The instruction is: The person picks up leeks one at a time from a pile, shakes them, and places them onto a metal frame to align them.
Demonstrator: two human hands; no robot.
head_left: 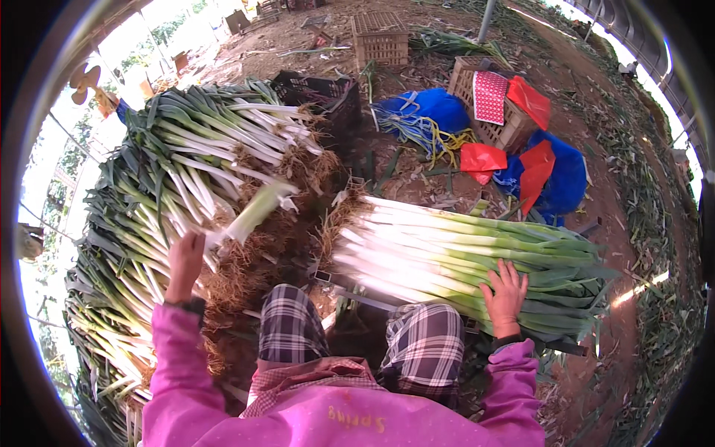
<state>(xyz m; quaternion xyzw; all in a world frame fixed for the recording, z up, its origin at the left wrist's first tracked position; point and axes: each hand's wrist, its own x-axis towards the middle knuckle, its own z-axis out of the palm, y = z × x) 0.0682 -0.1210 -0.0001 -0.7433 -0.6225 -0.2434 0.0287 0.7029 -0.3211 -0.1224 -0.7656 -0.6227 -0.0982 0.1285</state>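
Observation:
My left hand (185,262) is closed at the left, over the root ends of a big heap of leeks (186,194). From its fingers a pale green, motion-blurred strip of leek leaf (257,214) sticks out to the right. My right hand (506,292) lies flat with fingers spread on the green part of a bundle of leeks (424,249). That bundle rests on a low metal frame (365,299) just beyond my knees, white root ends to the left and dark green tops to the right.
Behind the heap stands a black crate (346,104). Tan plastic crates (380,41) are farther back. Blue sacks (436,109), yellow and blue straps (428,138) and red bags (482,159) lie beyond the bundle. Leaf scraps (633,372) litter the ground at the right.

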